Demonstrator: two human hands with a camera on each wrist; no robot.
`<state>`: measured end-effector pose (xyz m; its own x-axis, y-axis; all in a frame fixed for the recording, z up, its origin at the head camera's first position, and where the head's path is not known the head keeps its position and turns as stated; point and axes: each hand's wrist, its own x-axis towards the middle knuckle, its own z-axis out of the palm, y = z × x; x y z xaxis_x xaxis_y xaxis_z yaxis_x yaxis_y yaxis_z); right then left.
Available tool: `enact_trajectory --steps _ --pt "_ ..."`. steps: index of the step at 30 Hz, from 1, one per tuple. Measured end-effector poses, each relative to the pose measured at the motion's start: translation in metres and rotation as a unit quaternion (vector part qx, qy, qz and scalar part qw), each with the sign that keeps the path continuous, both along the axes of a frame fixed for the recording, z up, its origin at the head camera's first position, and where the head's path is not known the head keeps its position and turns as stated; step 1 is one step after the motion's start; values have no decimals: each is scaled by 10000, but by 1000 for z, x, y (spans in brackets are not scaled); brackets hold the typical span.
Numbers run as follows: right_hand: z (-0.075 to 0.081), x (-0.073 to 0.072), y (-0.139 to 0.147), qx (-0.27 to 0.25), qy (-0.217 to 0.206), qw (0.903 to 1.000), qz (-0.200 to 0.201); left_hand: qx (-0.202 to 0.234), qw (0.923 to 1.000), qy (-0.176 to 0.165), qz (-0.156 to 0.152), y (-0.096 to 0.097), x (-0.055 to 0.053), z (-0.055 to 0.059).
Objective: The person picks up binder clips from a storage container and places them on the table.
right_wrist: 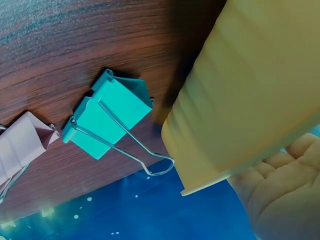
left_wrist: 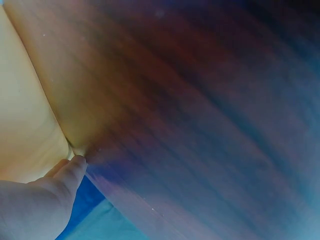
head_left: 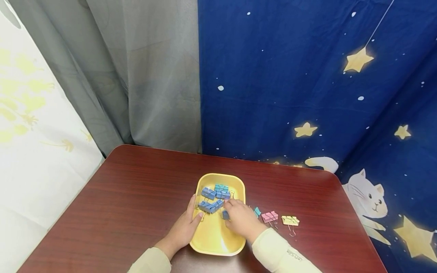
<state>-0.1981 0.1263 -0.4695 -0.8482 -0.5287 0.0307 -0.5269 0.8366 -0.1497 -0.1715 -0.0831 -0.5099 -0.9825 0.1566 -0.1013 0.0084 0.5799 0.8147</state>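
A yellow tray (head_left: 215,239) stands on the table with several blue binder clips (head_left: 207,206) and a teal binder clip (head_left: 221,187) in it. My left hand (head_left: 184,227) grips the tray's left side, thumb over the rim and fingers along the outer wall. Inside the tray, my right hand (head_left: 243,220) is bent over the clips, a dark blue binder clip (head_left: 225,215) between its fingers and thumb. Something pink shows by those fingertips, mostly hidden. In the right wrist view, part of the right hand (right_wrist: 285,190) appears beyond the tray wall (right_wrist: 240,100).
Right of the tray, on the dark red table (head_left: 136,197), lie a teal binder clip (right_wrist: 112,115), a pink binder clip (head_left: 269,216) and a yellow binder clip (head_left: 290,220). A grey curtain (head_left: 164,76) and a blue starry curtain (head_left: 273,76) hang behind the table's back edge.
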Motion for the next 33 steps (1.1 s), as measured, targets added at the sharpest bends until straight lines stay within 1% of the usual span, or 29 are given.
enact_trajectory --steps 6,9,17,24,33 --pt "-2 -2 -2 144 29 9999 43 4 10000 -78 9 0 0 -1" --pt "-4 -3 -4 218 93 9997 104 19 10000 -63 8 0 0 -1" --pt "-9 -5 -8 513 -66 9987 17 -28 9999 150 -76 0 0 -1" --pt "-14 -6 -11 688 177 9974 -76 -11 9999 121 -76 0 1 0" --pt "-17 -7 -14 823 367 9959 -61 -8 9999 125 -97 0 1 0"
